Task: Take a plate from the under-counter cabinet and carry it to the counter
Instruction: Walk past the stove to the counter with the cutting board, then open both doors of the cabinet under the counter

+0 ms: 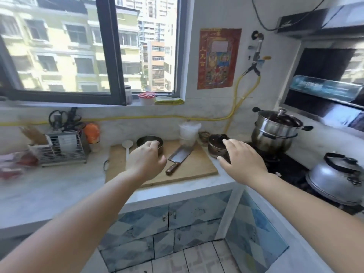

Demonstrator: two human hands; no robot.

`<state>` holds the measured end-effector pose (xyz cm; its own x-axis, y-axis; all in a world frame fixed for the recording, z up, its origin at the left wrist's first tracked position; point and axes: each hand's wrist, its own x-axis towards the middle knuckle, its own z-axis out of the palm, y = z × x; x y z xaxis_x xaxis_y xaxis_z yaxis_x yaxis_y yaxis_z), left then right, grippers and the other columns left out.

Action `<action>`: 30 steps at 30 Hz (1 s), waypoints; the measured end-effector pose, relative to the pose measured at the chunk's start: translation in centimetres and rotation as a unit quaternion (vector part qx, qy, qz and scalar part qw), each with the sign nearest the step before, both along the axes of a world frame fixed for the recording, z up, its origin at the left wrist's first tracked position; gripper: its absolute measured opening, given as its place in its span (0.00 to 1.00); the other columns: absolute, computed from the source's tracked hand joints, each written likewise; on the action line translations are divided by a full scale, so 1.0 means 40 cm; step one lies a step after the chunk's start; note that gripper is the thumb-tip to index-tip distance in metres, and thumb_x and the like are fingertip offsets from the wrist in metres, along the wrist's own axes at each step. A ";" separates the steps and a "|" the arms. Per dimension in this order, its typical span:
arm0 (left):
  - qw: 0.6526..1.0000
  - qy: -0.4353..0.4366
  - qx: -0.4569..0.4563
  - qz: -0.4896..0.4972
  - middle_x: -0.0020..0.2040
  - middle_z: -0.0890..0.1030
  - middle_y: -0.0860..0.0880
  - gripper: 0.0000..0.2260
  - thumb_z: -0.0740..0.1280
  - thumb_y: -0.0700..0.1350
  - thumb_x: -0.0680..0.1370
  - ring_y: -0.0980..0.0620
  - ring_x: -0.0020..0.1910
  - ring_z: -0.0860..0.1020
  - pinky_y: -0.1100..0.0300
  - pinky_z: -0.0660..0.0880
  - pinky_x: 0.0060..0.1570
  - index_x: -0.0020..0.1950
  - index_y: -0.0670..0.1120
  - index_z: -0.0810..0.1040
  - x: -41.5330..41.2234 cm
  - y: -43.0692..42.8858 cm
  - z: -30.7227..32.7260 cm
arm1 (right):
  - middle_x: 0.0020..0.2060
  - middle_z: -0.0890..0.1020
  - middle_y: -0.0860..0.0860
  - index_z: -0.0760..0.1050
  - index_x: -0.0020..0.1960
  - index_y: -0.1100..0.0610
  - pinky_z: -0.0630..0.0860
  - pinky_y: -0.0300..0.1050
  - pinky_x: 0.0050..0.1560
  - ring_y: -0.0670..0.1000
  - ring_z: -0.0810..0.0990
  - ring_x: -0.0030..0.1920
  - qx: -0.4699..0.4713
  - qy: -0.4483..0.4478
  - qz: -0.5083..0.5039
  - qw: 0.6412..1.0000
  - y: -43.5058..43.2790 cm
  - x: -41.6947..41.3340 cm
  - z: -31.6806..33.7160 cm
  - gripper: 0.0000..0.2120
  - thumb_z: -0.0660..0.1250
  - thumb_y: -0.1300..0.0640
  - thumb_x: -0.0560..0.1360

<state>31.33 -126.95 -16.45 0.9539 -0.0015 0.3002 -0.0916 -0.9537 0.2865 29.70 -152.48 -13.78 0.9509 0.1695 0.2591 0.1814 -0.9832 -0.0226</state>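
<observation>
The under-counter cabinet [189, 215] has blue patterned doors, shut, with small handles at the centre. No plate is in view. The pale stone counter [59, 190] runs above it. My left hand [146, 159] hovers over the wooden cutting board [197, 164], fingers loosely curled, holding nothing. My right hand [243, 160] floats above the counter's corner near a small dark pot [216, 146], fingers spread, empty.
A cleaver [178, 157], a round metal tin [152, 141] and a white spoon [127, 146] lie on the board. A steamer pot [275, 131] and a kettle [336, 180] sit on the stove at right. A utensil rack [63, 146] stands at left.
</observation>
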 end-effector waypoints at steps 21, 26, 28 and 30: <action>0.969 0.226 -0.041 0.096 0.73 0.68 0.50 0.25 0.56 0.54 0.79 0.49 0.65 0.73 0.54 0.74 0.51 0.74 0.47 0.61 0.183 0.041 -0.481 | 0.73 0.65 0.52 0.56 0.75 0.56 0.58 0.47 0.72 0.53 0.63 0.73 0.008 0.233 0.086 0.969 0.105 0.315 -0.509 0.28 0.53 0.44 0.79; 0.945 0.270 -0.103 0.155 0.68 0.72 0.48 0.22 0.56 0.55 0.78 0.48 0.59 0.76 0.53 0.77 0.48 0.69 0.47 0.66 0.192 0.018 -0.636 | 0.75 0.63 0.51 0.55 0.76 0.55 0.56 0.45 0.73 0.51 0.61 0.74 0.015 0.299 0.107 0.948 0.094 0.333 -0.679 0.29 0.52 0.44 0.80; 0.934 0.284 -0.123 0.177 0.71 0.71 0.49 0.24 0.56 0.55 0.78 0.47 0.61 0.76 0.54 0.76 0.48 0.72 0.47 0.64 0.196 0.009 -0.708 | 0.75 0.63 0.51 0.55 0.76 0.55 0.57 0.45 0.73 0.51 0.61 0.74 0.018 0.323 0.113 0.939 0.092 0.341 -0.755 0.28 0.52 0.44 0.79; 0.921 0.310 -0.137 0.191 0.72 0.69 0.50 0.25 0.56 0.55 0.78 0.48 0.61 0.76 0.54 0.75 0.49 0.73 0.48 0.62 0.207 0.001 -0.784 | 0.75 0.63 0.51 0.56 0.76 0.55 0.57 0.45 0.73 0.51 0.61 0.74 0.016 0.348 0.119 0.930 0.089 0.352 -0.832 0.28 0.51 0.44 0.80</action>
